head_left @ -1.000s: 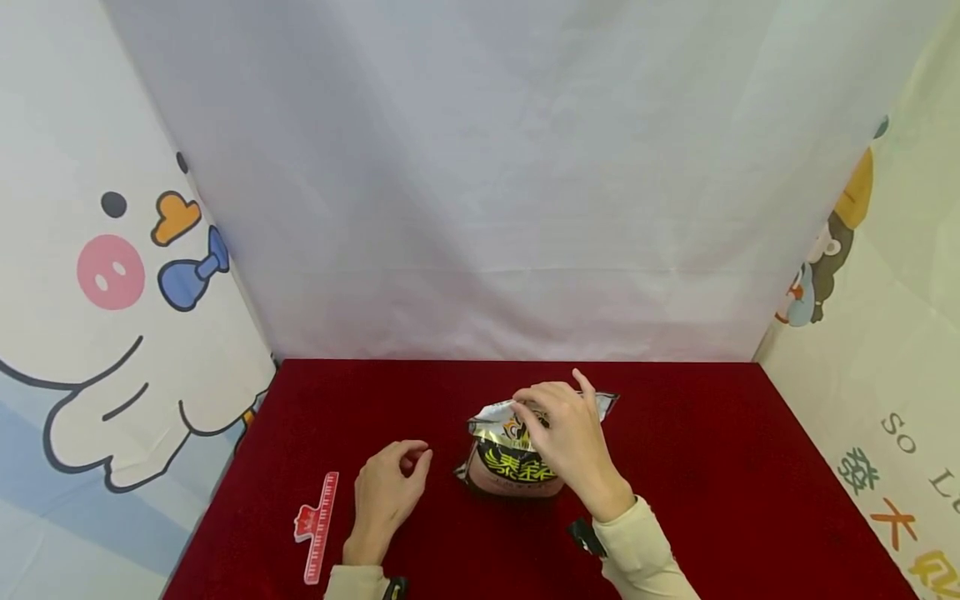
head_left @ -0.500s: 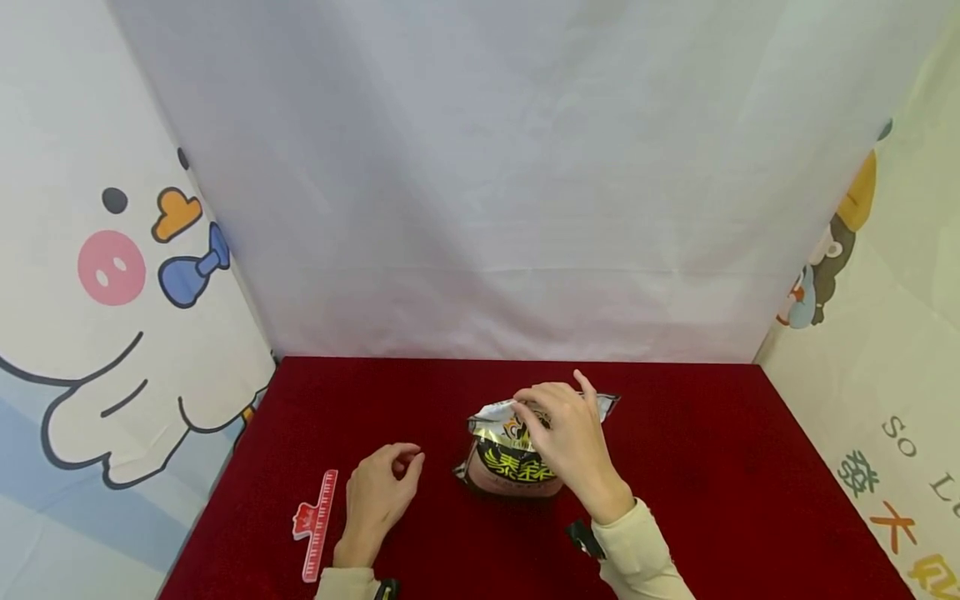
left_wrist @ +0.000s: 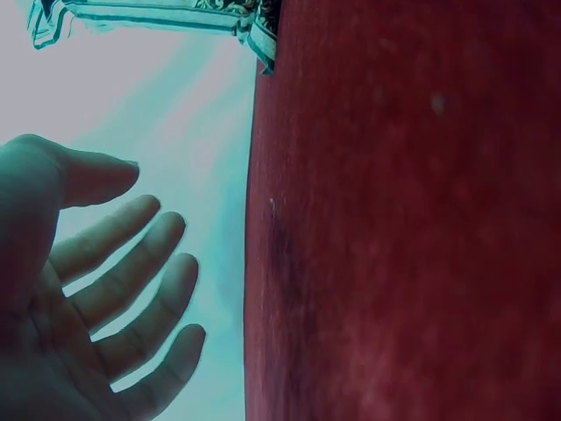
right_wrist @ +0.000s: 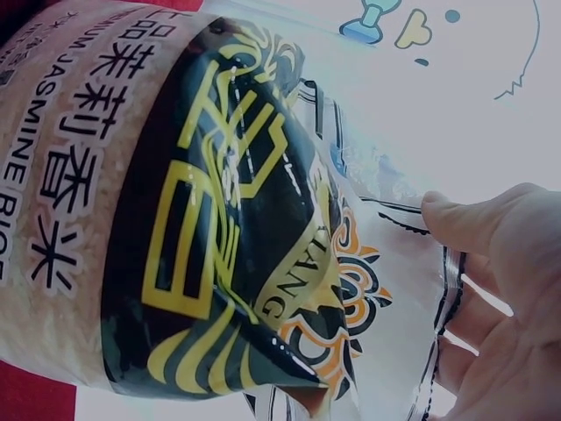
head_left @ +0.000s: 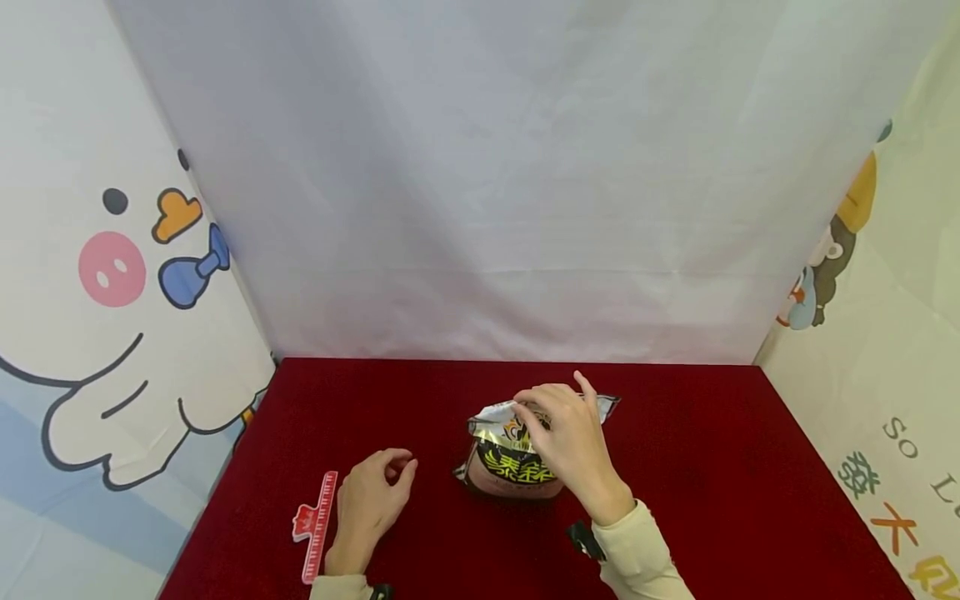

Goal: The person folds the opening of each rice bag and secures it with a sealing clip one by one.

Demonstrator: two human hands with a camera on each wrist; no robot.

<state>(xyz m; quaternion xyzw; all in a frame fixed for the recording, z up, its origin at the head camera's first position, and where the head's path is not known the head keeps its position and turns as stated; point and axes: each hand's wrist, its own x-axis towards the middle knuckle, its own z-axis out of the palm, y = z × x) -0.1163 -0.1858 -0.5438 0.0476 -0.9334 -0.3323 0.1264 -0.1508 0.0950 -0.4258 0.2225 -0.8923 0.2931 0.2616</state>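
Note:
A bag of jasmine rice (head_left: 513,467), black and yellow over a clear lower part, stands upright on the red table. My right hand (head_left: 570,433) pinches its silvery top edge between thumb and fingers; the right wrist view shows the rice bag (right_wrist: 193,202) close up, its upper edge in the fingers of that hand (right_wrist: 500,289). My left hand (head_left: 375,496) is held over the table to the left of the bag with nothing in it. In the left wrist view this hand (left_wrist: 114,289) has loosely bent, spread fingers. Beside it lies a red sealing clip (head_left: 318,527) with a crown-shaped handle.
The red table (head_left: 712,483) is bounded by a pale cloth backdrop (head_left: 487,208) behind. Cartoon-printed cloths stand at its left (head_left: 112,333) and right (head_left: 862,350).
My left hand has drifted left and slightly down, away from the rice bag and closer to the clip. The right hand keeps its hold at the bag's top.

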